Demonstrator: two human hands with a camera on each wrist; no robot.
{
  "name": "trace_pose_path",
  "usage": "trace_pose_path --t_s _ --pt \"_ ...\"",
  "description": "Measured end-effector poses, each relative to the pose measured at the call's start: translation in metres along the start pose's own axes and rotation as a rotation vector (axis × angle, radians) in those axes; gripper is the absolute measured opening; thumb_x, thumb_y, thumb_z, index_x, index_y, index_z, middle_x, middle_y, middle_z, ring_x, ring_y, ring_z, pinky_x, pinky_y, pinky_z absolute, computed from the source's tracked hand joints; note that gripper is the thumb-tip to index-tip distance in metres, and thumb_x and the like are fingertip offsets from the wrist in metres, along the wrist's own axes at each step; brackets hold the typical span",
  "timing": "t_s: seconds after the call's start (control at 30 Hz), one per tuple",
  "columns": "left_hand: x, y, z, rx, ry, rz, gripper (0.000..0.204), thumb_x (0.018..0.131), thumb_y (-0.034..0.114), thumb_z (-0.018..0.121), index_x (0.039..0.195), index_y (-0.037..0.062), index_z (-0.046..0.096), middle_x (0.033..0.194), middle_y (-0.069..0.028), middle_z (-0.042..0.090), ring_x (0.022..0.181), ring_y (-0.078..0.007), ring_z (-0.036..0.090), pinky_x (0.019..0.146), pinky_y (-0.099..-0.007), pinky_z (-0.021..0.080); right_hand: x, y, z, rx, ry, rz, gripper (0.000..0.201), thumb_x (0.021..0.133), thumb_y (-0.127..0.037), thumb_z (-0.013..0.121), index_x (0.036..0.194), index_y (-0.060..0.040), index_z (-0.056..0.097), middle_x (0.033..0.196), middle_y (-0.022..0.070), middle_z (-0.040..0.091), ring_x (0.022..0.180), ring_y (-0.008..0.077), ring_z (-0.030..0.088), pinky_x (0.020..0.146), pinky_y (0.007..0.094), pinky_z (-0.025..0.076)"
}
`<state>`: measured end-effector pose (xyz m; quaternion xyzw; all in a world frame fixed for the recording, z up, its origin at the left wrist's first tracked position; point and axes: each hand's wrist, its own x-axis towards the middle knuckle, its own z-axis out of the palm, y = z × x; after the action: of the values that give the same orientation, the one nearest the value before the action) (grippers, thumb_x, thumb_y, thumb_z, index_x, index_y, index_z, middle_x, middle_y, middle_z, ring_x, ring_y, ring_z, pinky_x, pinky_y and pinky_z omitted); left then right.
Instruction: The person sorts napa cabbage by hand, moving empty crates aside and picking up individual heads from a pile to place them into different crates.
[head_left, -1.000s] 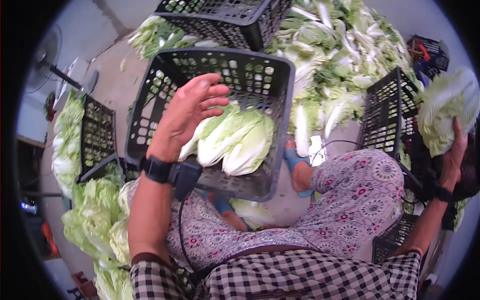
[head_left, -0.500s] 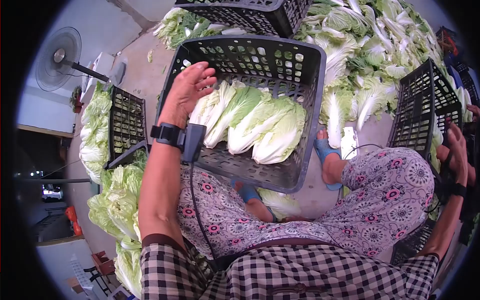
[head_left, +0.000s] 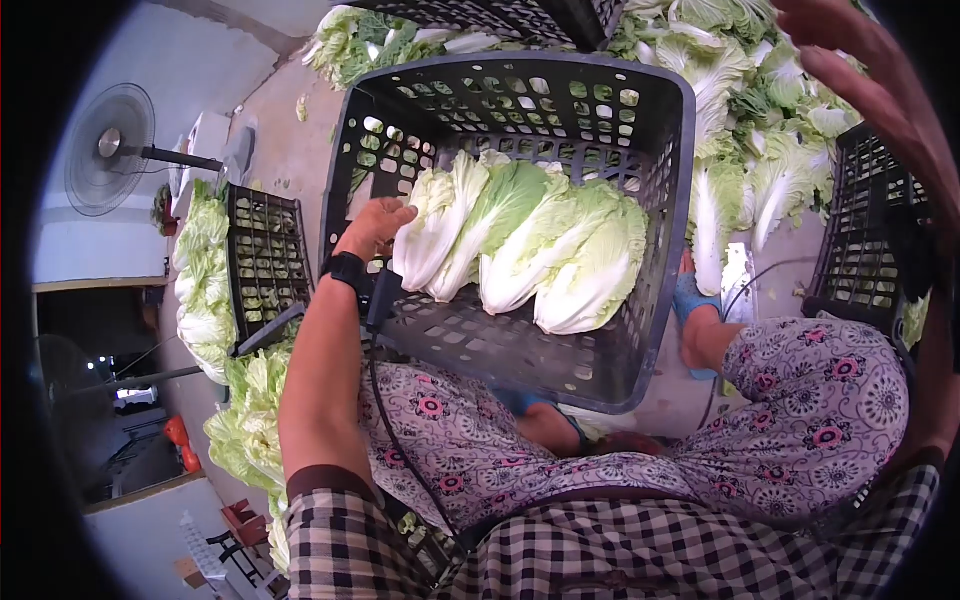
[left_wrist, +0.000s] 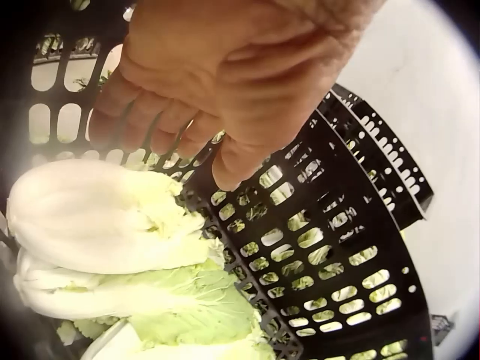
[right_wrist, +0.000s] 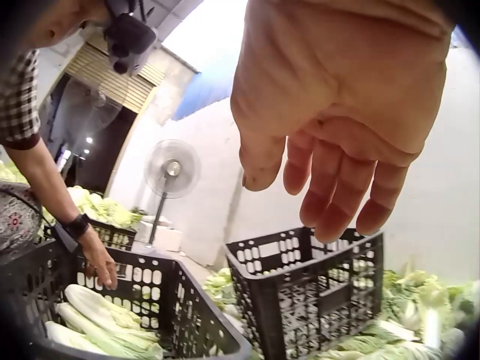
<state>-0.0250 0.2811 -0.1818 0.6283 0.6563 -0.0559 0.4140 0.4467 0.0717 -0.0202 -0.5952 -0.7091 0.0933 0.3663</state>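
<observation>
Several napa cabbages [head_left: 515,250] lie side by side in a black slatted crate [head_left: 480,368] in front of the person's knees. At the crate's left side, the left hand [head_left: 378,225] hovers by the leftmost cabbage [head_left: 432,225], fingers loosely bent and holding nothing. In the left wrist view that hand [left_wrist: 225,82] is above the white stem end of a cabbage [left_wrist: 97,217]. High at the right edge of the head view is the blurred right hand [head_left: 865,75]. From the right wrist, this empty hand [right_wrist: 337,112] shows relaxed fingers hanging down.
A big heap of cabbages [head_left: 770,130] covers the floor at the back right. Another black crate [head_left: 510,18] stands behind the main one, with more crates left [head_left: 270,255] and right [head_left: 870,230]. A standing fan [head_left: 110,145] is at the far left.
The right hand released a cabbage at the far right, then came up and forward, empty. The left hand dropped lower toward the leftmost cabbage. The head view shifted, bringing the crate more fully into sight.
</observation>
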Motion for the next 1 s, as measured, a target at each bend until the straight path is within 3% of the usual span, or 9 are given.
trace_pose_path --t_s 0.1,0.23,0.43,0.53,0.67,0.8,0.83,0.93,1.0 --pt "0.015 -0.023 0.003 0.181 -0.021 -0.156 0.043 0.079 0.042 0.063 0.092 0.0025 0.055 0.080 -0.0048 0.051 0.070 -0.0177 0.051 0.055 -0.0362 0.049 0.029 -0.005 0.041 0.043 -0.162 -0.115 0.048 0.083 -0.035 0.062 0.119 -0.0043 0.054 0.109 0.0115 0.059 0.105 0.0224 0.054 0.092 0.0362 0.042" --pt "0.021 -0.043 0.012 0.341 -0.114 -0.344 0.053 0.074 0.045 0.065 0.099 0.0007 0.054 0.080 -0.0100 0.057 0.065 -0.0205 0.055 0.050 -0.0362 0.050 0.044 -0.004 0.057 0.043 -0.339 -0.193 0.050 0.080 -0.036 0.065 0.118 -0.0051 0.055 0.103 0.0102 0.062 0.098 0.0218 0.056 0.088 0.0364 0.045" --pt "0.031 -0.049 0.030 0.517 0.056 -0.126 0.056 0.064 0.035 0.069 0.100 -0.0067 0.058 0.082 -0.0141 0.064 0.070 -0.0227 0.064 0.049 -0.0351 0.051 0.033 -0.031 0.068 0.158 -0.191 -0.273 0.052 0.078 -0.037 0.068 0.116 -0.0047 0.056 0.095 0.0097 0.063 0.090 0.0214 0.059 0.082 0.0360 0.048" --pt "0.023 -0.033 0.031 0.336 0.014 -0.297 0.054 0.065 0.034 0.069 0.101 -0.0041 0.057 0.081 -0.0136 0.064 0.067 -0.0215 0.063 0.050 -0.0324 0.051 0.033 -0.029 0.065 0.230 -0.253 -0.234 0.052 0.079 -0.038 0.067 0.116 -0.0033 0.056 0.093 0.0100 0.063 0.089 0.0211 0.059 0.081 0.0352 0.047" --pt "0.003 -0.022 0.000 -0.075 -0.036 -0.095 0.034 0.074 0.035 0.065 0.089 0.0047 0.062 0.069 -0.0056 0.061 0.051 -0.0114 0.057 0.041 -0.0263 0.046 0.038 -0.008 0.057 0.205 -0.346 -0.122 0.051 0.079 -0.038 0.067 0.114 -0.0017 0.056 0.091 0.0107 0.063 0.088 0.0207 0.059 0.082 0.0343 0.047" --pt "-0.063 0.046 -0.022 -0.428 -0.167 0.113 0.041 0.082 0.036 0.059 0.102 -0.0003 0.058 0.082 -0.0068 0.064 0.064 -0.0123 0.063 0.047 -0.0259 0.052 0.042 -0.028 0.046 0.171 -0.400 -0.155 0.061 0.075 -0.039 0.070 0.121 -0.0024 0.052 0.099 0.0130 0.062 0.093 0.0231 0.058 0.084 0.0358 0.046" --pt "-0.073 0.055 -0.026 -0.480 -0.193 0.105 0.047 0.084 0.035 0.057 0.111 -0.0026 0.053 0.096 -0.0098 0.063 0.078 -0.0160 0.064 0.061 -0.0291 0.055 0.042 -0.036 0.044 0.119 -0.374 -0.216 0.065 0.073 -0.038 0.072 0.123 -0.0028 0.050 0.104 0.0140 0.061 0.096 0.0242 0.058 0.086 0.0365 0.046" --pt "-0.122 0.097 0.001 -0.858 -0.291 0.308 0.047 0.086 0.034 0.056 0.116 -0.0017 0.051 0.099 -0.0098 0.063 0.084 -0.0155 0.064 0.074 -0.0263 0.054 0.037 -0.073 0.043 -0.067 -0.254 -0.402 0.096 0.057 -0.030 0.079 0.138 -0.0089 0.032 0.136 0.0151 0.041 0.122 0.0313 0.042 0.105 0.0410 0.033" --pt "-0.144 0.117 0.023 -0.885 -0.438 0.486 0.050 0.086 0.032 0.057 0.120 -0.0026 0.046 0.108 -0.0108 0.060 0.094 -0.0163 0.061 0.082 -0.0283 0.051 0.036 -0.101 0.038 -0.296 -0.275 -0.503 0.100 0.054 -0.028 0.080 0.139 -0.0126 0.031 0.141 0.0130 0.034 0.128 0.0321 0.034 0.109 0.0426 0.026"
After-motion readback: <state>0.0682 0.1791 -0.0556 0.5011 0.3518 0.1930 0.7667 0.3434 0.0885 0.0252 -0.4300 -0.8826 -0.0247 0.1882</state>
